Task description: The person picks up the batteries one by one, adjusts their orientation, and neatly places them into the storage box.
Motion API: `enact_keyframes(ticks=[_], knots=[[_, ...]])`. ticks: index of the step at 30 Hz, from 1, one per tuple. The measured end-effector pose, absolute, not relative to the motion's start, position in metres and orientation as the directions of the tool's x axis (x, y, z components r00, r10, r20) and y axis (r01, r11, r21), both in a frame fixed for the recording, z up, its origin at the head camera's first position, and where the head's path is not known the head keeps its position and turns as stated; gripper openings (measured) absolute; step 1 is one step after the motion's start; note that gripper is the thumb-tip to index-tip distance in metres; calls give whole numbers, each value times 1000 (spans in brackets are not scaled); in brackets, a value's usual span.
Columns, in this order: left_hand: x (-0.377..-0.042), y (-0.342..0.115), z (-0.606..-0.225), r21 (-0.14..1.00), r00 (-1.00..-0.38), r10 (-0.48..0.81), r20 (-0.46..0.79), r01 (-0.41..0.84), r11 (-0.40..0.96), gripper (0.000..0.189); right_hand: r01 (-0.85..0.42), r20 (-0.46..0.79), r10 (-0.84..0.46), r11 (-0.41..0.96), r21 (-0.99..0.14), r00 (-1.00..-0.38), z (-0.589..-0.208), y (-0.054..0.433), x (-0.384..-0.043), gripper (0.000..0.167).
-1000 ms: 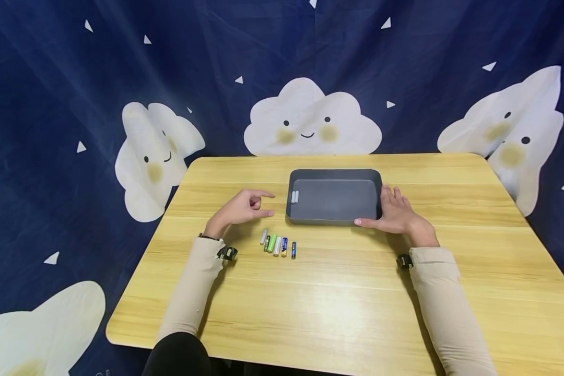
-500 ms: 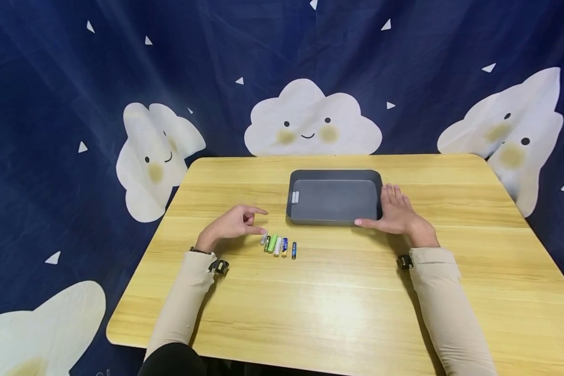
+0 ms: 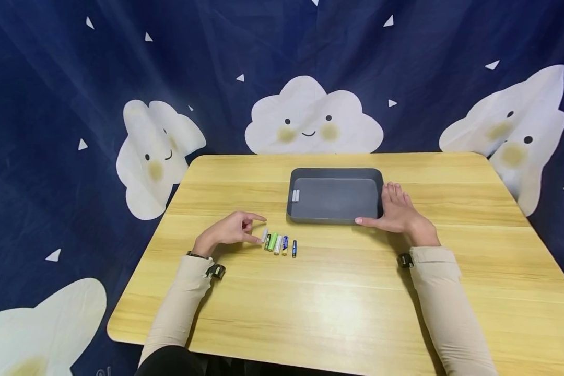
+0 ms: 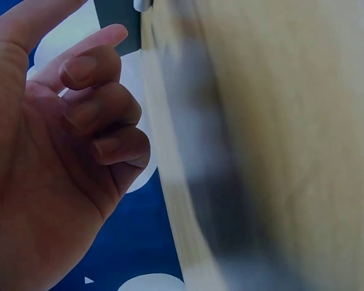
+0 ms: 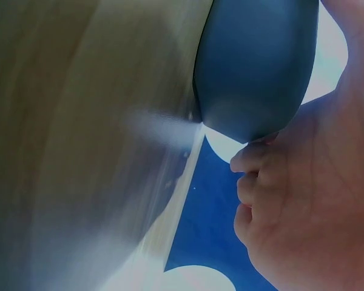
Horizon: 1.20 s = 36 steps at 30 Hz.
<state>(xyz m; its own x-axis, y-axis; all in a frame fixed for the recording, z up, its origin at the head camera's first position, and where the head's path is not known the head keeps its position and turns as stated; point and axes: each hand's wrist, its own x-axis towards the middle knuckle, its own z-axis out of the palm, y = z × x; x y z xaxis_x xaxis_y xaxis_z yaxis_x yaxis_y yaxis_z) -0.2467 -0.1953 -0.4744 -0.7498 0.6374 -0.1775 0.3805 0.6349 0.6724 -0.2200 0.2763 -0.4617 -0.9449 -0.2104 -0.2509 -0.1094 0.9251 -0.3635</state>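
Several batteries lie in a loose row on the table. At the row's left end is a white battery (image 3: 265, 235), beside a dark green one, a bright green battery (image 3: 273, 242) and others. My left hand (image 3: 230, 228) is at that end, its thumb tip right by the white battery and the index finger reaching out above, a gap between them. The left wrist view shows its other fingers (image 4: 103, 112) curled with nothing in them. My right hand (image 3: 401, 213) rests against the front right corner of a dark grey tray (image 3: 329, 220), thumb along the front rim, fingers along the right side.
Two white batteries (image 3: 295, 196) lie side by side inside the tray at its left. A blue battery (image 3: 294, 249) lies slightly apart at the row's right end. The wooden table (image 3: 338, 303) meets a dark blue cloud-patterned curtain (image 3: 225, 42) behind.
My left hand has moved back from beside the tray, down and left to the white end of the battery row. The right hand and the tray stay in place.
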Motion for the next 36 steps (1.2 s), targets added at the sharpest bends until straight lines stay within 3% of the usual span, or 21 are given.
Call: enact_keyframes(ticks=[14, 36], knots=[[-250, -193, -483, 645, -721, 664, -199, 414, 643, 59, -103, -262, -208, 926, -364, -942, -463, 277, -220, 140], [-251, -188, -481, 639, -746, 638, -191, 399, 658, 50, -97, -264, -208, 920, -379, -942, -460, 277, -219, 140]])
